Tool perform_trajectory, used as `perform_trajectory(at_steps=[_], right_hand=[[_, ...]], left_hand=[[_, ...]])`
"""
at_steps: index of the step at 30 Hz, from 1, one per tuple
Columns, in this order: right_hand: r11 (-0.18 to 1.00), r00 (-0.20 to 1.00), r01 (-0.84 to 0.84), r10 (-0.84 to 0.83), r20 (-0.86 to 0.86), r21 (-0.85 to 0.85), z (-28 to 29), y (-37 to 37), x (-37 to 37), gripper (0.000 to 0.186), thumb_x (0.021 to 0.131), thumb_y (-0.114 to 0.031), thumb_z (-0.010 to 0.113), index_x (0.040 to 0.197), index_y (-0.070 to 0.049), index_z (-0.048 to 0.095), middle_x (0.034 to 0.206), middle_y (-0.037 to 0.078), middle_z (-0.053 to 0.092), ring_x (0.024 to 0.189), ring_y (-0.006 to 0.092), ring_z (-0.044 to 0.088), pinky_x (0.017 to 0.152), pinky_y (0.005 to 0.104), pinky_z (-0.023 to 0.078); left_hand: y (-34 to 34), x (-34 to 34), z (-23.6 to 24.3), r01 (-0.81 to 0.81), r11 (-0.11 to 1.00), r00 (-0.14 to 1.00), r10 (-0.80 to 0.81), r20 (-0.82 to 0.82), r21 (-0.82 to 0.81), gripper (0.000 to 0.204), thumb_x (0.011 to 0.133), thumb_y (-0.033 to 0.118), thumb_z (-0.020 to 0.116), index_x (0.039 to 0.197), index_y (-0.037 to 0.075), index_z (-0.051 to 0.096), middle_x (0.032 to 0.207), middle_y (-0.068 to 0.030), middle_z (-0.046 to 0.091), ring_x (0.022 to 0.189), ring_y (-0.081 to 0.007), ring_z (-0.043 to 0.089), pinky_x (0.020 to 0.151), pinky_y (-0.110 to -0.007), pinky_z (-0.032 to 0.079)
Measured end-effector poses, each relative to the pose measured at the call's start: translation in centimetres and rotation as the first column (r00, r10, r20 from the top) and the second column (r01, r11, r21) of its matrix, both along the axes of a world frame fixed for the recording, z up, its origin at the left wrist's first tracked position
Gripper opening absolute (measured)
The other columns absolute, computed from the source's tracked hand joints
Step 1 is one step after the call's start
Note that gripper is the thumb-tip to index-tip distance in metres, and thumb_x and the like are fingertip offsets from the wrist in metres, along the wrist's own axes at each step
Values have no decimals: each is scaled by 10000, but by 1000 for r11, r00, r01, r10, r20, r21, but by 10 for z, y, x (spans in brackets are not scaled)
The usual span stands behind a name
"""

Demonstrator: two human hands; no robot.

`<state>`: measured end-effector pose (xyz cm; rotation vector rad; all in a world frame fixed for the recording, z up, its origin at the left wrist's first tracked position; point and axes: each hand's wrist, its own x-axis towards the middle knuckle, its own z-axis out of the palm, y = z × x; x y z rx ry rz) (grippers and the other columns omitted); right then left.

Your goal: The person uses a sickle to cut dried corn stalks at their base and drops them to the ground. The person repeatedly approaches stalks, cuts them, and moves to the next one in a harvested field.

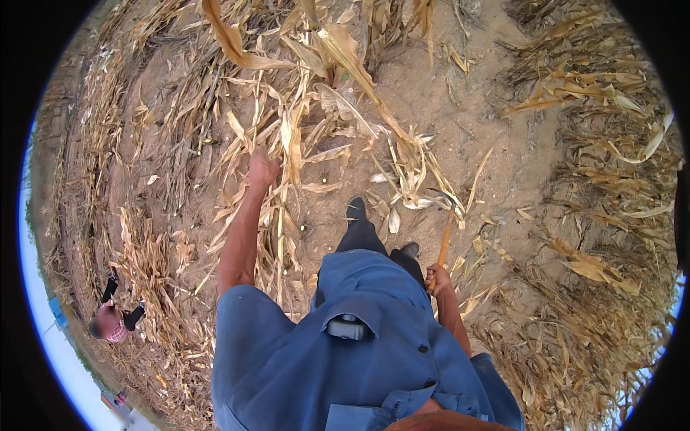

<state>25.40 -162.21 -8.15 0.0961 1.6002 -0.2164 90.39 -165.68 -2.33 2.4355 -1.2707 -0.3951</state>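
My right hand (436,279) is wrapped round the wooden handle of a sickle (445,237). Its dark curved blade is at the far end, against dry corn leaves and a bent stalk (402,140). Out ahead on the left, my left hand (264,170) is closed at a bunch of dry corn stalks (282,215) with pale, curling leaves. Its fingertips are partly hidden, and the stalks run past it toward my left side. More standing dry corn (338,50) rises straight ahead, beyond both hands.
Cut stalks lie in a thick row (604,172) on the right and in heaps (151,266) on the left. Bare brown soil (481,115) shows between them, with short stubble near my dark shoes (356,209). Another person (111,322) is at the far left.
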Motion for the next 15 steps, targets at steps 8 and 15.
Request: perform_trajectory(at_steps=[8, 15], right_hand=[[999, 1000, 25, -25, -10, -42, 12, -4, 33, 95, 832, -58, 549, 762, -96, 497, 583, 1, 445, 447, 106, 402, 392, 277, 348], [998, 995, 48, -52, -88, -47, 31, -5, 52, 147, 846, -69, 551, 730, -94, 464, 595, 10, 430, 455, 120, 374, 400, 280, 348]], left_hand=[[-81, -32, 7, 1, 981, 959, -55, -279, -192, 546, 824, 209, 699, 1276, -60, 553, 1225, -290, 589, 1121, -410, 586, 988, -440, 455], [-144, -34, 71, -109, 937, 862, -77, -502, -332, 758, 839, 259, 707, 1443, -66, 383, 1355, -261, 529, 1177, -336, 591, 1043, -414, 450]])
